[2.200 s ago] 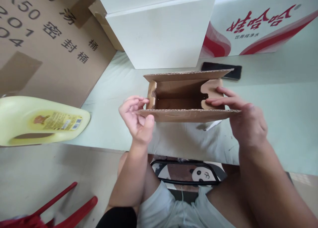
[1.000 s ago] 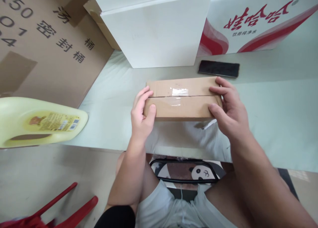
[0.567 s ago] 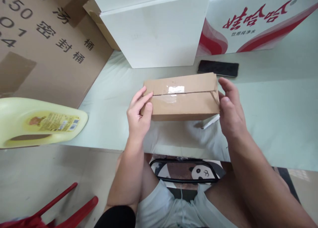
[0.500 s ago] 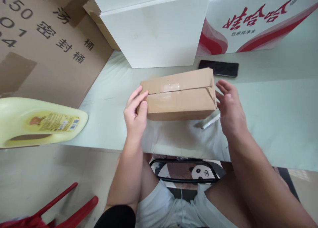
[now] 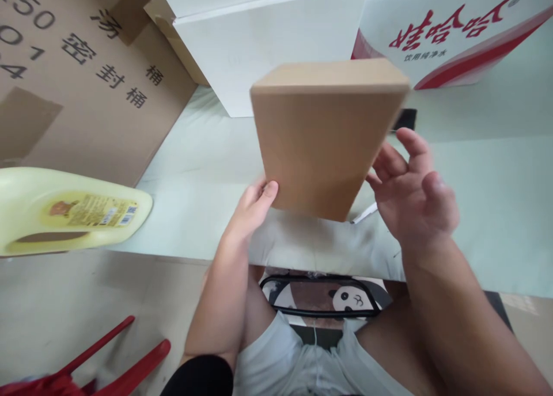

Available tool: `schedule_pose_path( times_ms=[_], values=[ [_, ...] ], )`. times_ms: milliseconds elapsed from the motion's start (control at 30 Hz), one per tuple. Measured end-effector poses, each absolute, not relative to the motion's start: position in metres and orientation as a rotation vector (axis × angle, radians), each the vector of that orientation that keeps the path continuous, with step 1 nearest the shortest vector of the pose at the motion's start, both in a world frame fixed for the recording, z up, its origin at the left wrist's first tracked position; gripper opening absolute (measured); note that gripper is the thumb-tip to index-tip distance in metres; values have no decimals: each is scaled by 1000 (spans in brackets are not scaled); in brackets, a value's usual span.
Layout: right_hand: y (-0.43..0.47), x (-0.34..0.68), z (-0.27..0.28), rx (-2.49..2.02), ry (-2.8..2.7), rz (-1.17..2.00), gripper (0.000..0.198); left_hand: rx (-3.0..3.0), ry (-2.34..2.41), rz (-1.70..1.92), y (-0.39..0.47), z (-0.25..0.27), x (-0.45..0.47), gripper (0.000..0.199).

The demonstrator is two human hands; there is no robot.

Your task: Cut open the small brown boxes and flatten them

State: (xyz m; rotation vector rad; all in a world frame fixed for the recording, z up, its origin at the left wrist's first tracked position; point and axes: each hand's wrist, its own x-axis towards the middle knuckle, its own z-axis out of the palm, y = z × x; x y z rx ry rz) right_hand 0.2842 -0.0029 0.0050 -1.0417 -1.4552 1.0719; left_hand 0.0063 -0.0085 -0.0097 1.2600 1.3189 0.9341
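A plain brown cardboard box (image 5: 319, 148) is tilted up above the table, one broad face towards me and slightly blurred. My left hand (image 5: 254, 206) grips its lower left corner, thumb on the near face and the other fingers mostly hidden behind. At the box's right side, my right hand (image 5: 412, 191) is open, palm up and fingers spread. Its fingertips are close to the box edge; whether they touch it I cannot tell. A thin white pen-like object (image 5: 365, 213) lies on the table between the box and my right hand.
Behind the box stand a white box (image 5: 216, 56) and a white carton with red lettering (image 5: 466, 45). A black phone (image 5: 406, 120) is partly covered. On the left are a large brown carton (image 5: 108, 114) and a yellow jug (image 5: 99, 209). Red chair or stool legs (image 5: 133, 367) stand below.
The cardboard box has turned and tipped up, from its taped seam side to a plain face. My left hand shifted to its lower corner; my right hand rolled palm up.
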Motion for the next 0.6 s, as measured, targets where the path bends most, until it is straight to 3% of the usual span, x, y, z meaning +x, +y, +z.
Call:
schedule_pose_path(
  times_ms=[133,267,400,600],
  values=[
    [-13,281,14,-877,-1494,1044,61,982,1316,774,-10,-16,18,87],
    [-18,282,26,-734,-1677,914,13,857,1354,673,-8,-22,19,70],
    [-17,279,31,-776,-1861,697,26,1053,1401,500,-8,-20,13,73],
    [-12,275,17,-1046,-1777,342,20,1354,1553,502,-2,-17,2,64]
  ],
)
